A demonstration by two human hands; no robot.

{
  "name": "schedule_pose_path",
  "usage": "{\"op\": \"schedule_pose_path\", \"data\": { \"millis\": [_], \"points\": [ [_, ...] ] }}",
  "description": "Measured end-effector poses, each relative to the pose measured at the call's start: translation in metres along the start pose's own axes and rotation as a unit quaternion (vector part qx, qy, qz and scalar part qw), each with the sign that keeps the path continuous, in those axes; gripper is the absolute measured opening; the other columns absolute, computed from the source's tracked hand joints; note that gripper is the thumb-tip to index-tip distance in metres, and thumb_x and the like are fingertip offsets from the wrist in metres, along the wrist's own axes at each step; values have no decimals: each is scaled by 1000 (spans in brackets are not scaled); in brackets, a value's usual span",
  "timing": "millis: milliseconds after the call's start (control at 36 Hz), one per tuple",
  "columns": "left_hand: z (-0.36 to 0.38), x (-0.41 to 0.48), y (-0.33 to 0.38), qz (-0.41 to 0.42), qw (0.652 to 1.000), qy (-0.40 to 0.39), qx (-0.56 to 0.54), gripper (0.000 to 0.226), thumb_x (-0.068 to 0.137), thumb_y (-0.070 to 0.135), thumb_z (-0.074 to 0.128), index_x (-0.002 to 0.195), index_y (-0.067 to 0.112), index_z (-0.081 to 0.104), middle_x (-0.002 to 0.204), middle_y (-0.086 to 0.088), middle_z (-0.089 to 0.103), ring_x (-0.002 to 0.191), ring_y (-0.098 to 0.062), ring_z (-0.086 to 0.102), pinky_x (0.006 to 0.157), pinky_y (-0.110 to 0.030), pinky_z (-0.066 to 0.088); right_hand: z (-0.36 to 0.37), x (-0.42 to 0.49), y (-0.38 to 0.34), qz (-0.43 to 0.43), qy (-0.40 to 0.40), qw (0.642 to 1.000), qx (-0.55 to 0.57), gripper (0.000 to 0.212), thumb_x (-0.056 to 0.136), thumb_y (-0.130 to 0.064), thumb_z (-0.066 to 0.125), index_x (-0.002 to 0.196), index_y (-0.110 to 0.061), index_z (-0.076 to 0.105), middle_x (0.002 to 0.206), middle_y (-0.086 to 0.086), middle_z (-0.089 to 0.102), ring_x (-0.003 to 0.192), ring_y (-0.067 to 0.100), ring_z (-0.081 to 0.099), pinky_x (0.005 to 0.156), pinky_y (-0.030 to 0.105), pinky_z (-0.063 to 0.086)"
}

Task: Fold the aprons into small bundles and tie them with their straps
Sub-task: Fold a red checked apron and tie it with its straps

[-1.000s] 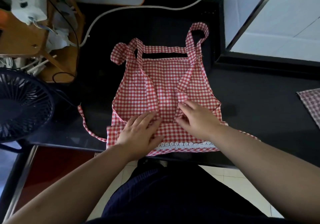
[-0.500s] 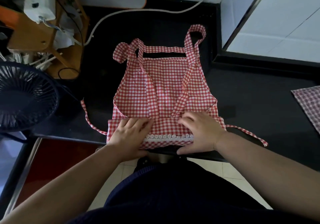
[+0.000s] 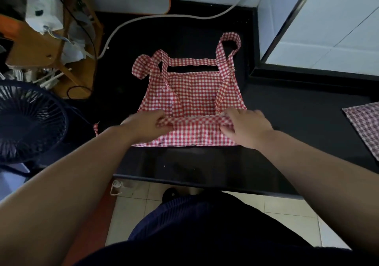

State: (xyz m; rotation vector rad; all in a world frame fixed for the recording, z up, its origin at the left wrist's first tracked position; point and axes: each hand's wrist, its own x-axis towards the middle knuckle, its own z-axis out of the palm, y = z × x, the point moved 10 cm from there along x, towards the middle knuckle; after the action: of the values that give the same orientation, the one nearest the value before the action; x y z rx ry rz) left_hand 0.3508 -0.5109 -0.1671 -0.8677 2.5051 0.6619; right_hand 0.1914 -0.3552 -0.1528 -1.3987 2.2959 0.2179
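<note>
A red-and-white checked apron (image 3: 194, 93) lies on the black counter (image 3: 297, 126), bib end away from me. Its neck straps (image 3: 227, 48) loop at the far edge. The near part is folded up into a thick band (image 3: 194, 130). My left hand (image 3: 147, 126) grips the left end of that band. At the right end, my right hand (image 3: 244, 126) pinches the fold, fingers curled round the cloth. A waist strap end (image 3: 96, 126) pokes out at the left, mostly hidden by my left forearm.
A second checked cloth (image 3: 365, 126) lies at the counter's right edge. A dark fan (image 3: 26, 122) stands at the left beside a wooden stool (image 3: 53, 46) with clutter. A white cable (image 3: 164, 17) runs across the back. A white tiled wall (image 3: 328, 29) rises at the right.
Both hands have taken hold of the near folded edge and lifted it away from me over the apron. The lace hem is now hidden inside the fold. The camera has shifted forward.
</note>
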Motion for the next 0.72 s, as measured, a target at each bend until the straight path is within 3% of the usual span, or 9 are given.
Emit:
{"op": "schedule_pose_path", "data": {
  "millis": [83, 139, 194, 306, 389, 472, 556, 639, 722],
  "points": [
    [-11, 3, -5, -29, 976, 139, 164, 36, 95, 45, 48, 125, 26, 52, 135, -3, 52, 124, -29, 45, 105, -45, 29, 7, 8, -2, -4, 3, 994, -105, 52, 99, -38, 39, 148, -32, 21, 150, 6, 31, 137, 30, 31, 113, 48, 21],
    [-8, -6, 14, 28, 964, 214, 156, 44, 90, 23, 56, 134, 26, 52, 137, -6, 51, 124, -34, 46, 104, -49, 30, 18, 8, -8, -19, -14, 993, -119, 52, 99, -36, 37, 148, -32, 23, 153, 5, 25, 140, 31, 25, 115, 48, 16],
    [15, -8, 26, 78, 971, 174, 143, 55, 92, 18, 50, 145, 27, 40, 146, -5, 43, 132, -32, 39, 111, -46, 23, 28, 7, -9, -20, -30, 996, -84, 54, 100, -47, 28, 150, -30, 21, 158, 4, 15, 143, 29, 18, 117, 47, 9],
    [53, -6, 10, 34, 990, 42, 133, 76, 95, 62, 24, 154, 25, -8, 162, 2, -5, 148, -18, -5, 120, -42, -8, 50, 3, -2, -25, -96, 993, -67, 91, 83, -78, 31, 153, -27, 1, 161, 1, -7, 148, 26, 0, 119, 45, -3],
    [61, -8, 10, 55, 984, -2, 171, 108, 80, 78, 40, 150, 24, -21, 160, 1, -18, 147, -19, -14, 117, -43, -13, 48, 6, 1, -26, -87, 993, -78, 86, 87, -69, 40, 152, -29, 2, 161, 1, -1, 148, 25, 6, 118, 44, 1],
    [45, -3, 11, 60, 990, 5, 130, 97, 85, 60, 55, 154, 27, -6, 162, 3, -1, 148, -17, 0, 118, -38, -6, 33, 11, -4, -31, -62, 996, -53, 67, 93, -57, 40, 150, -32, 17, 158, -3, 19, 144, 23, 21, 117, 45, 11],
    [26, 3, 16, 81, 995, 1, 63, 77, 84, 33, 60, 152, 30, 23, 157, 2, 28, 142, -18, 28, 115, -30, 18, 18, 15, -6, -34, -66, 997, 8, 51, 91, -51, 45, 139, -36, 39, 143, -6, 45, 130, 21, 42, 109, 42, 29],
    [10, 10, 6, 39, 996, -71, -48, 41, 82, 28, 60, 123, 23, 63, 120, 2, 64, 113, -21, 56, 88, -24, 43, 9, 16, 1, -4, -128, 990, 64, 33, 92, -46, 45, 117, -27, 55, 119, -2, 59, 100, 15, 56, 81, 27, 44],
    [0, 19, -4, 12, 990, -89, -112, 34, 85, 38, 65, 111, 16, 67, 109, -4, 68, 104, -24, 62, 83, -27, 46, -3, 21, 9, 20, -124, 990, 64, 30, 94, -45, 45, 112, -22, 50, 115, -1, 57, 85, 10, 51, 68, 25, 39]
  ]
}}
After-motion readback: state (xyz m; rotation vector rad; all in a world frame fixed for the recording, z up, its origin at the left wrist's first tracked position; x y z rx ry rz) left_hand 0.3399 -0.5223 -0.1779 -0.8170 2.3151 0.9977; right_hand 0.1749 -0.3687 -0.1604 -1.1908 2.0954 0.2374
